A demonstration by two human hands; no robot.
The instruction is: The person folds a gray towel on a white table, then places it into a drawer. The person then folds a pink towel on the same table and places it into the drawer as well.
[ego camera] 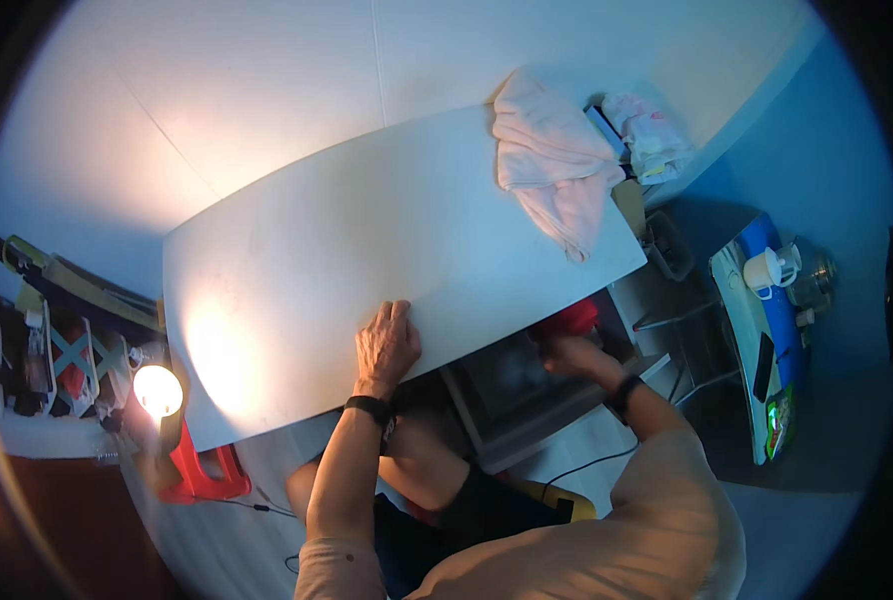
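Observation:
My left hand [388,343] rests on the white tabletop [304,225] near its front edge, fingers bent, with nothing seen in it. My right hand [570,354] reaches down beside the table's front edge, into or over an open dark drawer [491,390]. It touches or holds a red item [578,319], perhaps cloth, partly under the tabletop; the blurred fingers do not show which. A crumpled pale pink cloth [551,157] lies at the table's far right corner.
A lit lamp [158,391] stands at the left over a red plastic stool [206,469]. To the right, a small table [746,337] holds a white lidded mug [763,270] and a glass jar [814,277]. A black cable [589,469] crosses the floor near my legs.

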